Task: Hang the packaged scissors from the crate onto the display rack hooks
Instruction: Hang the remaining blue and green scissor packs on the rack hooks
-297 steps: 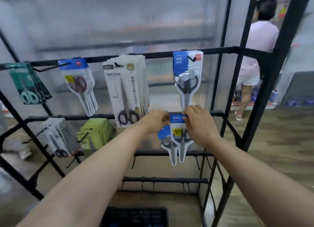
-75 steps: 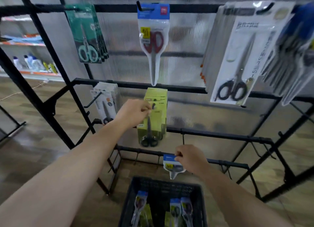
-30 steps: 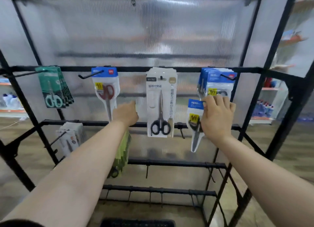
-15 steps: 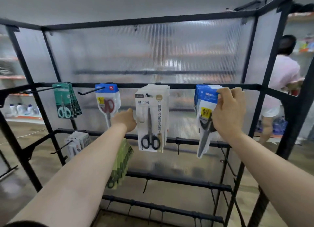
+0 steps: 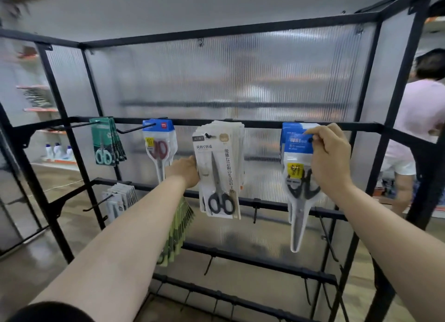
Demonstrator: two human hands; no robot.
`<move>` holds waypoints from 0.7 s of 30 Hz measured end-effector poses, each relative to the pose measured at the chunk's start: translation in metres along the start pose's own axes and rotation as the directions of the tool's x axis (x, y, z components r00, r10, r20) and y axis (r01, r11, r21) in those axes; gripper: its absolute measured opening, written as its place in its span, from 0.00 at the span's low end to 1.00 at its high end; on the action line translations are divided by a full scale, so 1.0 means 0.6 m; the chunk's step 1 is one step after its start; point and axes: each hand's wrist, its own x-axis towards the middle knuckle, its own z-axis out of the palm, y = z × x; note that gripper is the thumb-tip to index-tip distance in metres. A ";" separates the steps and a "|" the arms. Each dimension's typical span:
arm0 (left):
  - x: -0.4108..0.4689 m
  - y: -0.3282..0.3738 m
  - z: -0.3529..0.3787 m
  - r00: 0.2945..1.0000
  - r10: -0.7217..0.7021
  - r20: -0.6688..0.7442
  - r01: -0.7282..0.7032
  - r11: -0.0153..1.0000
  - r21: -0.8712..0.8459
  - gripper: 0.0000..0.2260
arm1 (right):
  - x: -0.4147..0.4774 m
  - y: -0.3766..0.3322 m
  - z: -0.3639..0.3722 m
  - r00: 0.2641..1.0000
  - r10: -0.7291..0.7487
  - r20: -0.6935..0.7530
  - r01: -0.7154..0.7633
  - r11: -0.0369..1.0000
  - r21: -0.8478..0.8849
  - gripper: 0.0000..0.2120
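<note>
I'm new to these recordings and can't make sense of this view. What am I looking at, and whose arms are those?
There is no machine: a person wears one camera on the head, looking forward and down, so both arms are theirs. They face a black rack hung with scissors packs. The right hand pinches the top of a blue pack by the upper rail. The left hand is at the edge of the white packs; its fingers are hidden behind them, so its grip is unclear. A bystander stands at the far right.
</note>
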 end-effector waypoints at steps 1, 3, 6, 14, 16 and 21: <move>-0.001 0.001 0.000 1.000 0.006 -0.002 -0.006 1.000 -0.003 0.18 | 0.000 0.006 0.001 1.000 -0.015 0.018 0.015 1.000 -0.023 0.08; -0.002 0.001 0.000 1.000 0.008 -0.011 -0.008 1.000 -0.015 0.18 | -0.001 0.017 0.005 0.999 -0.035 0.025 0.037 0.997 -0.071 0.07; 0.000 -0.001 0.003 1.000 0.014 -0.023 -0.015 0.999 -0.037 0.18 | 0.005 0.022 0.015 0.998 0.024 -0.061 -0.027 0.999 -0.045 0.07; 0.004 -0.013 0.004 0.999 0.039 0.018 -0.038 0.998 -0.043 0.20 | -0.009 0.056 0.048 0.950 0.168 -0.261 -0.253 0.908 -0.335 0.14; 0.006 -0.016 0.007 0.998 0.030 0.055 -0.030 1.000 -0.007 0.21 | -0.019 0.058 0.059 0.957 0.161 -0.243 -0.247 0.891 -0.381 0.15; 0.025 -0.045 0.040 0.993 0.026 0.114 -0.032 0.998 0.047 0.25 | -0.044 0.088 0.094 0.991 0.118 -0.063 -0.132 0.784 -0.607 0.28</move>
